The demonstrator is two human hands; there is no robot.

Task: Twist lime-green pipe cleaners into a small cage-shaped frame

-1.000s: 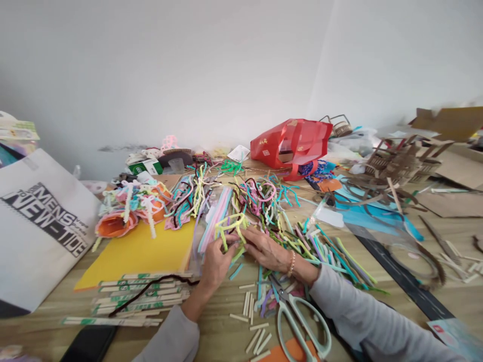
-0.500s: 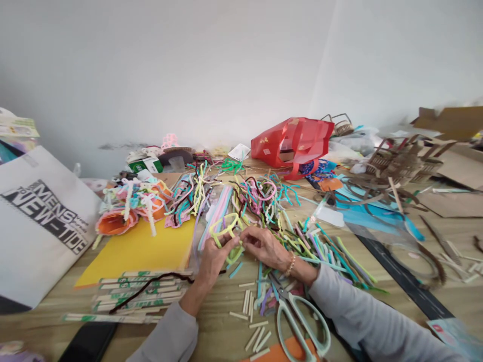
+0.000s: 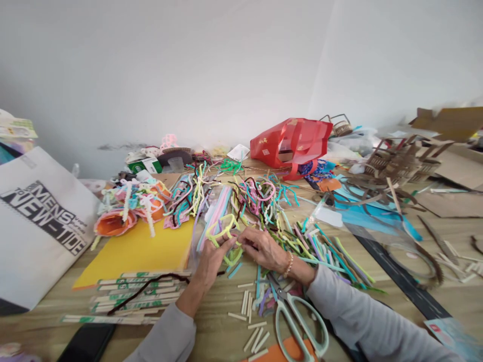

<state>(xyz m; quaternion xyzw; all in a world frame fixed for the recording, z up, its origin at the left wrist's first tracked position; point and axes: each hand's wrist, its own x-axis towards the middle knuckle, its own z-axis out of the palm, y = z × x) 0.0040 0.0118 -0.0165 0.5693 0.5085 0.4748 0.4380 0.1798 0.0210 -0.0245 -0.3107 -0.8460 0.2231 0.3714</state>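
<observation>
A yellow-green pipe-cleaner frame [image 3: 231,219] is held up off the table between my two hands. My left hand [image 3: 214,257] pinches its lower left side, thumb and fingers closed on it. From the right, my right hand [image 3: 263,247] has its fingertips pressed together on the frame's right side, close to my left thumb. Scissors with pale green handles [image 3: 298,322] lie below my right wrist, their blades partly under it. Short cut white sticks [image 3: 247,304] and blue and purple pieces [image 3: 266,301] lie in front of my hands.
Piles of coloured pipe cleaners [image 3: 260,196] lie behind my hands. A yellow sheet [image 3: 139,254], wrapped sticks [image 3: 139,296] and a black phone [image 3: 88,342] are on the left, beside a white bag [image 3: 45,236]. A red bag [image 3: 290,143] stands at the back; woven brown baskets [image 3: 400,161] are right.
The pipe-cleaner frame has tilted slightly and shifted a little left with my hands. Both hands keep their grip. The whole view has moved very slightly.
</observation>
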